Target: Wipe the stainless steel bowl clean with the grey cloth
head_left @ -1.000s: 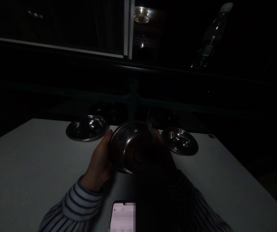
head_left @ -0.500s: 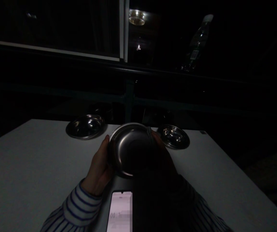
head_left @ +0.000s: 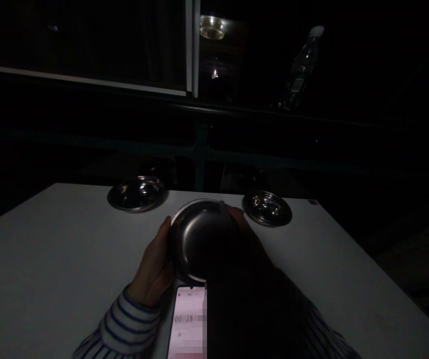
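Observation:
A shiny metal bowl (head_left: 199, 234) is tilted above the white table, held between my two hands. My left hand (head_left: 157, 264) grips its left side, thumb up near the rim. On the right side my right hand (head_left: 241, 222) holds the rim; most of that hand is lost in dark shadow. Some greyish thing, perhaps a cloth, shows at the rim by my right fingers, too dark to make out. Below the bowl lies a lit phone (head_left: 187, 321) with a timer reading on its screen, its right part hidden.
Two more metal bowls stand near the far edge of the white table (head_left: 68, 249): one at the left (head_left: 136, 194), one at the right (head_left: 267, 208). Behind, a clear plastic bottle (head_left: 301, 70) stands by a dark window with a pale frame (head_left: 192, 50).
The held bowl has come slightly lower in view, and both hands still grip it. The view has shifted a little.

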Demonstrator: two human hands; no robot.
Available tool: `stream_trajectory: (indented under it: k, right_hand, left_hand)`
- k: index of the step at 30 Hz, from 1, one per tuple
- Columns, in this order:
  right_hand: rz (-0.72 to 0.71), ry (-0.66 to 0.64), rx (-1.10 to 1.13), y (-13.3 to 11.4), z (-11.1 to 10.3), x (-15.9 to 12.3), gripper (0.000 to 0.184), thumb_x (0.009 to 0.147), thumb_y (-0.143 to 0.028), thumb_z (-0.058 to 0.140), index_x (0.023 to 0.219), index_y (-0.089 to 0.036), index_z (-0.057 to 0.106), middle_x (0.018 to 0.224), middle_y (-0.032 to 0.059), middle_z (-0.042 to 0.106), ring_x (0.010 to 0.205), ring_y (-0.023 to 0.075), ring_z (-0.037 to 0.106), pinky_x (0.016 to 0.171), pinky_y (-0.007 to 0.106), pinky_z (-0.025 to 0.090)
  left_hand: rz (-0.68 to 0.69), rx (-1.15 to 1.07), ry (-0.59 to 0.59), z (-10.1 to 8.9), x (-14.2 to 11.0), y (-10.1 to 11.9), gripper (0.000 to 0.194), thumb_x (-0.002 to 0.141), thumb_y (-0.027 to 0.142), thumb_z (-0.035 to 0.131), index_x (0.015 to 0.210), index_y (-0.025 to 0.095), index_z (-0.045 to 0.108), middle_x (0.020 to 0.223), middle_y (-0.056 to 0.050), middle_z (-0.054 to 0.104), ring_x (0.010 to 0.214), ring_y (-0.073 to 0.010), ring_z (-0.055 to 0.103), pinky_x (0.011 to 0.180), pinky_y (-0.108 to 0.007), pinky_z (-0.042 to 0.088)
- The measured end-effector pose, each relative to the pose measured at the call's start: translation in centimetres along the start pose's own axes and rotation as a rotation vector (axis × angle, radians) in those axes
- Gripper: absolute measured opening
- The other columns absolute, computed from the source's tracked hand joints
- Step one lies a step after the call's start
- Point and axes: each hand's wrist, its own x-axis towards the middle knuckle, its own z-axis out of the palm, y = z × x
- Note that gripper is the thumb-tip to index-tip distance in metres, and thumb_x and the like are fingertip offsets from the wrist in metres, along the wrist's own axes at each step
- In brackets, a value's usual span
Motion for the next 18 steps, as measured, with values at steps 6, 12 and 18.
stream_trajectory:
  k: [6,12,18]
  right_hand:
    - [-0.019,-0.237,0.057,-1.5,-1.4,1.8,0.037,0.094,-0.036,0.036,0.126,-0.023,0.049,0.13,0.0063,0.052,0.123,0.0185,0.045,0.107,0.042,0.034]
    - [0.078,0.014,0.067,0.0,-0.2,-0.7,0.043,0.093,-0.039,0.037,0.136,-0.029,0.037,0.142,0.0025,0.039,0.131,0.018,0.035,0.11,0.04,0.031]
    - [0.033,-0.179,0.071,-2.0,-1.7,1.2,0.036,0.093,-0.035,0.037,0.125,-0.024,0.05,0.129,0.0036,0.053,0.122,0.0186,0.046,0.107,0.041,0.034]
  left_hand:
    - [-0.057,0.074,0.017,0.1,-0.4,-0.8,0.024,0.084,0.029,0.053,0.081,0.009,0.066,0.065,-0.008,0.07,0.054,-0.0174,0.064,0.052,-0.027,0.053]
    - [0.063,-0.063,0.07,-0.1,-0.2,0.0,0.02,0.087,0.024,0.048,0.085,0.013,0.064,0.061,-0.001,0.069,0.049,-0.012,0.062,0.047,-0.02,0.05]
    - [-0.058,0.082,0.022,0.3,-0.5,-1.0,0.022,0.083,0.028,0.053,0.085,0.01,0.066,0.067,-0.007,0.07,0.057,-0.0182,0.065,0.055,-0.028,0.054]
